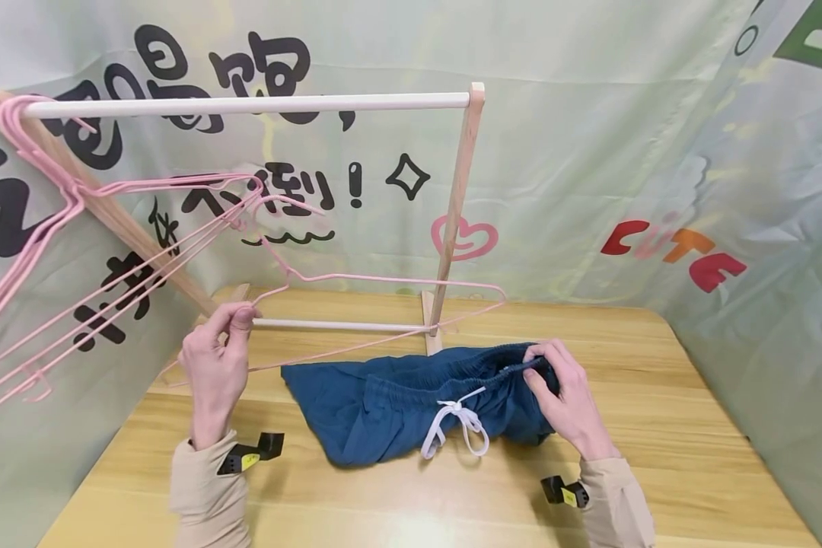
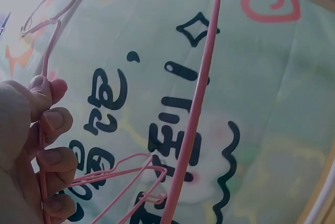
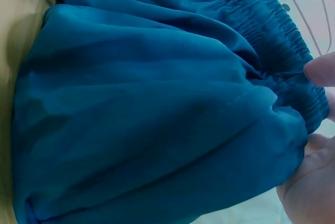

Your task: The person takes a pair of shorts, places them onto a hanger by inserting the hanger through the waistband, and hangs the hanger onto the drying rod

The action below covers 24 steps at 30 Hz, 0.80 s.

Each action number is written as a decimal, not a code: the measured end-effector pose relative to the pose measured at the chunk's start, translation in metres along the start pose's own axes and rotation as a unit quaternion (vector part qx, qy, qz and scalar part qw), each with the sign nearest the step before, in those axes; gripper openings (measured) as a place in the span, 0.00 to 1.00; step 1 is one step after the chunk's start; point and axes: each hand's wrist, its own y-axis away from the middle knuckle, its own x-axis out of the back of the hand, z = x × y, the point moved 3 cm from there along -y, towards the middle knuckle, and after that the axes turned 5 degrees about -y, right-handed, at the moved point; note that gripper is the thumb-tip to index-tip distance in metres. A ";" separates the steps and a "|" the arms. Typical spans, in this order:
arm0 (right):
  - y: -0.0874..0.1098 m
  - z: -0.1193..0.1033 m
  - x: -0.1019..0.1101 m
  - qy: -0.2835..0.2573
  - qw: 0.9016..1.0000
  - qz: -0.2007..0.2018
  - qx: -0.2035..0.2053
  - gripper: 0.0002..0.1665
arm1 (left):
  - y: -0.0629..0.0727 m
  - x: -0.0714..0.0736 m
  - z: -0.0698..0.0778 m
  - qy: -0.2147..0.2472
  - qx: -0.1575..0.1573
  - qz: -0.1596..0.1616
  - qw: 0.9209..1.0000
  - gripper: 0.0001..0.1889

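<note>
I see the blue garment (image 1: pixel 397 426) lying on the table (image 1: pixel 664 426), roughly midway between its left and right edges, with the gathered waistband toward me and the mouth of it partly open. A white drawstring (image 1: pixel 457 411) is tied in a bow at the front. My right hand (image 1: pixel 568 396) pinches the waistband at its right end between thumb and fingers, lifting it a little. My left hand (image 1: pixel 215 361) has its fingers curled closely round the wire of a pink hanger (image 1: pixel 397 279), gripping one sloping shoulder; the left wrist view gives me that clearly. The hanger is tilted, hook upward, and shows just beyond the garment; I can't tell whether the two touch. Near the table's far edge stands a wooden rack with a white top rail (image 1: pixel 281 104), and several more pink hangers (image 1: pixel 75 194) are bunched at the rail's left end. Tan sleeves (image 1: pixel 616 502) cover both forearms, with a black wrist camera (image 1: pixel 250 457) strapped at each. Behind everything I make out a pale backdrop (image 1: pixel 575 152) printed with black characters and a pink heart (image 1: pixel 491 232).
</note>
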 end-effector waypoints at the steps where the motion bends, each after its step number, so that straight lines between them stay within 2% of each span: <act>1: 0.000 0.000 0.000 0.000 1.000 0.000 -0.001 0.15 | 0.001 -0.001 0.001 -0.003 -0.006 -0.003 1.000 0.12; 9: 0.000 0.002 -0.001 -0.010 1.000 -0.006 -0.019 0.13 | 0.005 -0.014 0.005 0.008 -0.064 -0.035 0.997 0.10; 18: 0.000 -0.001 -0.001 -0.020 1.000 -0.001 -0.020 0.14 | 0.005 -0.018 0.008 0.006 -0.096 -0.041 0.995 0.07; 24: 0.000 -0.001 -0.001 -0.017 1.000 -0.005 -0.015 0.15 | 0.006 -0.021 0.013 -0.006 -0.131 -0.042 0.990 0.12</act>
